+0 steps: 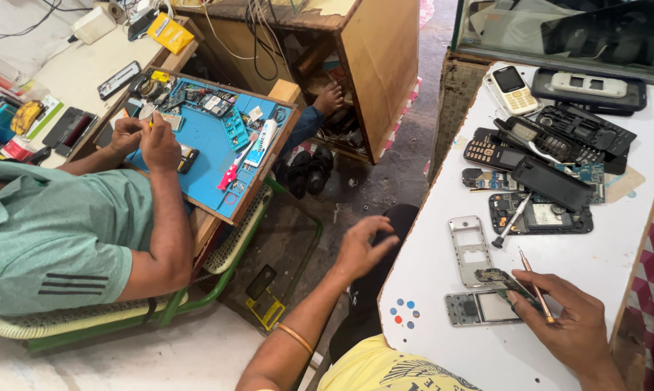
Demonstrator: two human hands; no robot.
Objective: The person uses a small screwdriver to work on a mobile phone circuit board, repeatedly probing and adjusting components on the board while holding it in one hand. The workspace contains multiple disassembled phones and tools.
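On the surface (595, 261) at the right, a heap of phones (551, 156) lies at the far end. Nearer, a phone frame (469, 250) lies beside a screwdriver (511, 221); another frame (475, 308) lies nearest, left of the right hand (566, 318). Far left, a co-worker (59, 232) sits behind a repair mat (211, 156).

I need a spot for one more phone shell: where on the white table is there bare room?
The white table is bare between the phone pile and the right hand, and along the near left edge by the coloured dots. The far end is crowded. The left hand hangs off the edge.
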